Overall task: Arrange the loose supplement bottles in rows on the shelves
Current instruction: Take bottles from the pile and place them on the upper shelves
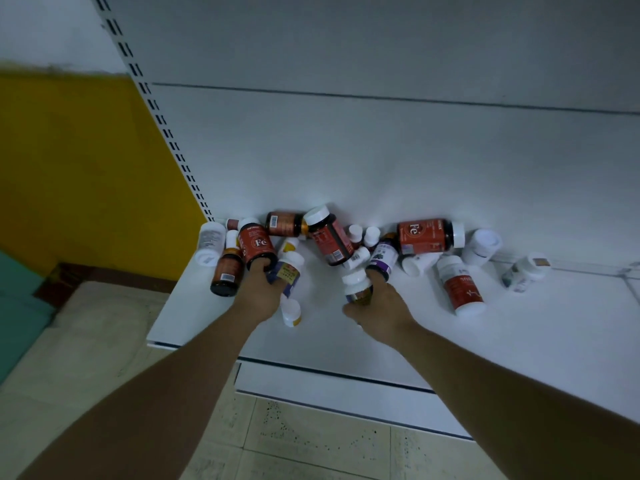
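Several supplement bottles lie in a loose heap on the white shelf (519, 341), against its back panel. My left hand (260, 289) grips the base of a dark bottle with a red Fe label (257, 244); a white bottle with a yellow-and-blue label (290, 270) lies against the same hand. My right hand (379, 310) holds a white-capped bottle (356, 284) upright, and its fingers touch a purple-labelled bottle (382, 256). Another red Fe bottle (427, 236) lies on its side further right. A white bottle with a red label (460, 284) lies at the right of the heap.
A slotted upright (166, 133) marks the shelf unit's left end, next to a yellow wall (86, 168). A lower shelf edge (329, 386) juts out below, above the tiled floor (311, 438). A small white bottle (526, 270) lies apart at the right.
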{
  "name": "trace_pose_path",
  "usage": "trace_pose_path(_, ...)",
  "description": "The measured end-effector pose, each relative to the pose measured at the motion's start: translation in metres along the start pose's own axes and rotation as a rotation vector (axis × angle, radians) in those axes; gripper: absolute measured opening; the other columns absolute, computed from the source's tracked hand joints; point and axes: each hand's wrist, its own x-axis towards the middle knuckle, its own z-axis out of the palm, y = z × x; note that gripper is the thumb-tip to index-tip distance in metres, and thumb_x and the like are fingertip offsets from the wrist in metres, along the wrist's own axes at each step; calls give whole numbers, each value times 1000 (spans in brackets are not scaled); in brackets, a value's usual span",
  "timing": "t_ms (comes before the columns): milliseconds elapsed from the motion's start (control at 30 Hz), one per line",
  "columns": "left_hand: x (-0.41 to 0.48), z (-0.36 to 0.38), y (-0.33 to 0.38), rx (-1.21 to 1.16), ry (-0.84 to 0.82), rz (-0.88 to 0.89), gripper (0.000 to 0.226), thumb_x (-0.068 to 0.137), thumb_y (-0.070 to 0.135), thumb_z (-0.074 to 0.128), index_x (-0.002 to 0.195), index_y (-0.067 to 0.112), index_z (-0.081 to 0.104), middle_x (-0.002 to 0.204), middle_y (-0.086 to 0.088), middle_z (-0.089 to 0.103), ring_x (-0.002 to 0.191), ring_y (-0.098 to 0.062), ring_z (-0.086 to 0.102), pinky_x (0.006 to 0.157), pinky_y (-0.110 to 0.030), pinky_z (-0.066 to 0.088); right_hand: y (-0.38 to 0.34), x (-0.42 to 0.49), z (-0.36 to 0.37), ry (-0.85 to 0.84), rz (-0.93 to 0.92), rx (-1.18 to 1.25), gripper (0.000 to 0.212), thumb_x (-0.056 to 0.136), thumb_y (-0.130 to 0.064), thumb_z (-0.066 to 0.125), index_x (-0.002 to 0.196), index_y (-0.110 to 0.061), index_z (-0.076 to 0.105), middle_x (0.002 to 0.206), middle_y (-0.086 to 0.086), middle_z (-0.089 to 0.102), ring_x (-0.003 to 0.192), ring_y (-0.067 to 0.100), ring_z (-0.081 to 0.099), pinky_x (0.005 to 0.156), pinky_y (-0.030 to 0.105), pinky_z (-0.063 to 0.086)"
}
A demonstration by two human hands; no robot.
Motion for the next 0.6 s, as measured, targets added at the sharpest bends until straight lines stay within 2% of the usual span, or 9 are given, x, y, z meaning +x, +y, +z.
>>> trace_pose_path(100, -38, -19, 26, -291, 27, 24, 41, 89, 2, 58, 128, 11, 50, 121, -13, 60, 102, -25, 59, 90, -39, 46, -30, -25, -19, -11, -58, 334, 39, 75, -17, 75, 107, -25, 52, 91, 3, 64, 71, 13, 61, 63, 25, 51)
trace_pose_path(167, -74, -36, 45, -484, -3, 63, 39, 89, 0, 56, 126, 11, 53, 120, -13, 62, 104, -25, 61, 89, -40, 49, -52, -50, -31, -10, -88, 485, 34, 77, -15, 74, 102, -25, 54, 88, 1, 64, 69, 10, 60, 61, 19, 48)
trace_pose_path(233, -117, -57, 66, -663, -52, 86, 35, 92, -1, 52, 124, 12, 54, 117, -10, 63, 103, -24, 62, 86, -38, 51, -72, -76, -41, -15, -80, 644, 28, 81, -18, 70, 101, -28, 55, 93, 2, 65, 79, 14, 63, 70, 26, 51)
trace_pose_path(300, -158, -77, 79, -790, -118, 113, 38, 93, -1, 48, 129, 12, 51, 119, -10, 63, 107, -27, 63, 89, -43, 52, -90, -107, -49, -63, -37, 852, 13, 90, -24, 59, 103, -25, 58, 94, 4, 64, 82, 20, 61, 71, 33, 51)
trace_pose_path(400, -205, -104, 90, -890, -201, 170, 40, 93, -3, 43, 129, 13, 51, 123, -12, 62, 111, -31, 61, 94, -50, 49, -111, -156, -57, -143, 2, 1151, 27, 96, -30, 46, 110, -12, 59, 88, 9, 62, 75, 21, 59, 68, 33, 50)
trace_pose_path(500, -239, -127, 101, -893, -262, 238, 43, 93, -6, 38, 126, 16, 55, 123, -10, 63, 114, -30, 59, 98, -50, 45, -131, -206, -61, -144, -86, 1248, 30, 97, -26, 41, 114, -8, 57, 88, 11, 64, 77, 23, 60, 76, 37, 49)
trace_pose_path(600, -275, -149, 113, -872, -327, 318, 50, 92, -7, 36, 131, 20, 52, 127, -12, 60, 115, -30, 59, 98, -49, 46, -151, -249, -62, -53, -240, 1159, 27, 98, -17, 37, 117, -11, 55, 95, 7, 66, 86, 21, 61, 77, 35, 49)
